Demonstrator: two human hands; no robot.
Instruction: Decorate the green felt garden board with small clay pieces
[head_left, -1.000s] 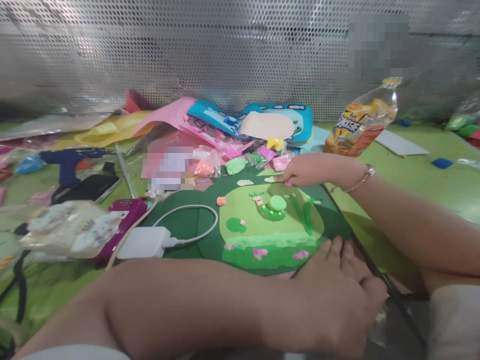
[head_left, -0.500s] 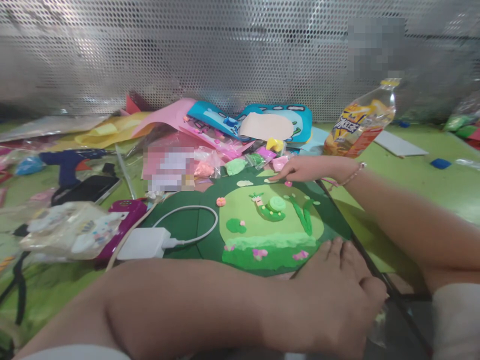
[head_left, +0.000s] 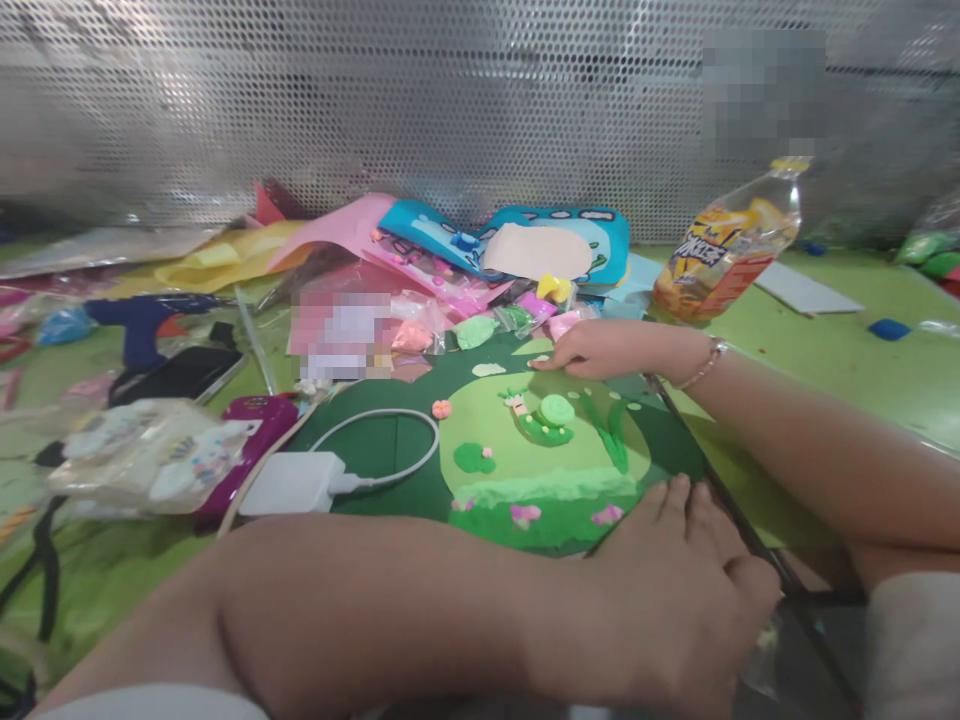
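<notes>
A dark green board (head_left: 375, 395) bears a light green panel (head_left: 469, 400) with a clay snail (head_left: 551, 420), leaves and a green clay strip (head_left: 487, 520) dotted with pink flowers. My right hand (head_left: 622, 350) reaches in from the right. Its index finger points left and its tip rests on a small pale clay patch at the board's upper edge, while the other fingers are curled. My left arm crosses the foreground. My left hand (head_left: 667, 590) lies palm down at the board's lower right corner, fingers extended, with nothing visible in it.
A white charger (head_left: 289, 483) with its cable lies on the board's left part. Left of it are a magenta case (head_left: 255, 425), a dark phone (head_left: 180, 375) and a blue glue gun (head_left: 146, 325). Clay packets (head_left: 476, 330) sit behind the board. A plastic bottle (head_left: 720, 250) stands back right.
My right index fingertip has slid slightly left over the pale clay patch. My left hand stays at the corner. The whole view has shifted a little.
</notes>
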